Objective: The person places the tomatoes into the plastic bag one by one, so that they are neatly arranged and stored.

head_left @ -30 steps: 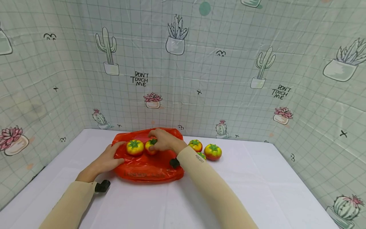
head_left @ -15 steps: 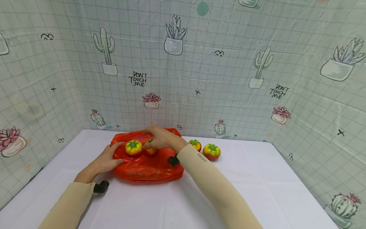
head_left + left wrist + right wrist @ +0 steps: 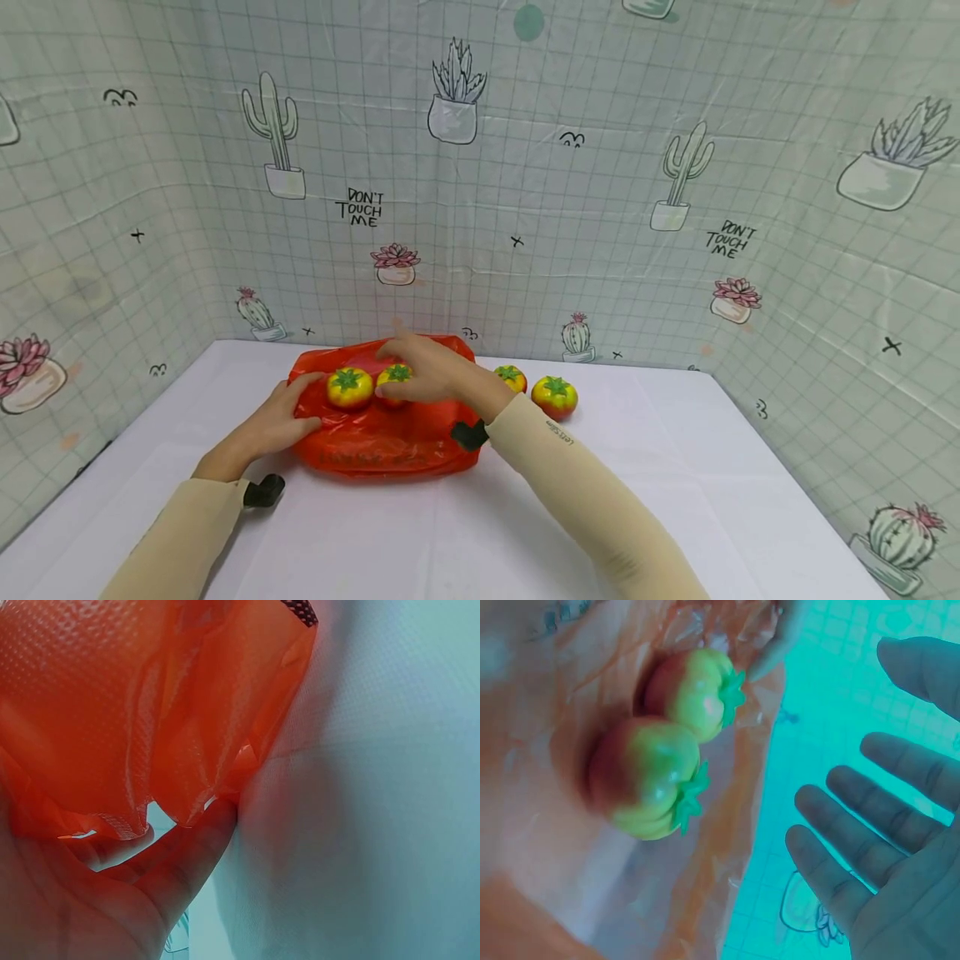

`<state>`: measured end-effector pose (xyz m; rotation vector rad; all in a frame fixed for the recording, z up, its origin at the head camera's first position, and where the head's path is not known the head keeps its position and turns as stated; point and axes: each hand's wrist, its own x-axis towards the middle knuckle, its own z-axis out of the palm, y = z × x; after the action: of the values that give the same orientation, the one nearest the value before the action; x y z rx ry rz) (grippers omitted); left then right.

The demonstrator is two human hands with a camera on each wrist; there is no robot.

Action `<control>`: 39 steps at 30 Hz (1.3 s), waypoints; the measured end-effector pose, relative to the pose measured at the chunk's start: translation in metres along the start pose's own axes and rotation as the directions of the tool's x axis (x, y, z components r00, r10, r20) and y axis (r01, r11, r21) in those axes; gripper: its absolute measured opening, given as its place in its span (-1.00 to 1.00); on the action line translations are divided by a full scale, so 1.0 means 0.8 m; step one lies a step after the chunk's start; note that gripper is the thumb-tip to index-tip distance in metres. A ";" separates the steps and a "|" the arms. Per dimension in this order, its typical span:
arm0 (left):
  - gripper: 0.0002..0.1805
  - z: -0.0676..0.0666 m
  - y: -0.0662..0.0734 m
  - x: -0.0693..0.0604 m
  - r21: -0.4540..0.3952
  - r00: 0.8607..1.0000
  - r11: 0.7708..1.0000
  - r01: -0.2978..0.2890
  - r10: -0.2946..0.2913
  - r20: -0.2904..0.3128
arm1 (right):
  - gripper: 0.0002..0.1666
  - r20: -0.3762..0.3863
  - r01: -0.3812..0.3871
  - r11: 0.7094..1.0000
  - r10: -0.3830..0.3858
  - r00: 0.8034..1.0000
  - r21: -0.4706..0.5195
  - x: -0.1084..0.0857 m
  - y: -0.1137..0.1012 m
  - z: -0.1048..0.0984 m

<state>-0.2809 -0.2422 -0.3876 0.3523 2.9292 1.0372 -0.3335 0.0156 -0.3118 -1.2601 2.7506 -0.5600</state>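
Observation:
A red plastic bag (image 3: 375, 446) lies spread on the table. Two yellow-and-red tomatoes with green leafy tops sit side by side on it: the left tomato (image 3: 349, 388) and the right tomato (image 3: 393, 377). My left hand (image 3: 279, 419) touches the bag's left edge, thumb and fingers spread; in the left wrist view its fingers (image 3: 187, 870) reach along the edge of the crumpled plastic. Over the right tomato hovers my right hand (image 3: 431, 368), partly covering it in the head view. The right wrist view shows that hand's fingers (image 3: 847, 832) extended, apart from both tomatoes.
Right of the bag stand more tomatoes, one (image 3: 512, 377) near my right forearm and another (image 3: 555, 397) farther right. A white cloth covers the table (image 3: 675, 483). Behind and beside it hangs a cactus-print sheet (image 3: 517, 183).
My right hand's fingers have let go of the right tomato, which stays on the bag. That hand has shifted slightly, uncovering more of the tomato's top. My left hand keeps its place.

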 end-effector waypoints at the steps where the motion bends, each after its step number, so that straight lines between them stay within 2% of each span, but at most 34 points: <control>1: -0.25 0.000 0.000 0.000 -0.002 1.000 1.000 0.002 -0.002 0.001 | -0.41 -0.001 -0.004 1.000 0.004 1.000 -0.010 -0.004 0.000 0.000; 8: -0.23 0.000 -0.004 -0.002 -0.009 1.000 1.000 0.013 -0.013 -0.003 | -0.46 -0.009 0.065 0.997 -0.065 0.998 -0.047 -0.030 -0.004 0.003; 15: -0.23 0.002 -0.009 -0.001 -0.013 1.000 1.000 0.011 -0.011 -0.005 | -0.46 -0.036 0.072 0.995 -0.075 0.997 -0.073 -0.054 0.001 0.003; 28: -0.26 0.001 -0.001 0.001 -0.004 1.000 1.000 0.001 -0.001 -0.006 | -0.53 -0.095 0.073 0.997 -0.076 0.993 -0.037 -0.097 0.027 0.013; 39: -0.24 0.003 -0.005 0.000 -0.007 1.000 1.000 0.016 -0.016 -0.002 | -0.60 -0.136 0.104 0.993 -0.111 0.985 -0.055 -0.121 0.034 0.021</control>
<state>-0.2813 -0.2436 -0.3922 0.3275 2.9245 1.0460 -0.2851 0.0988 -0.3455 -1.4401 2.8364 -0.6167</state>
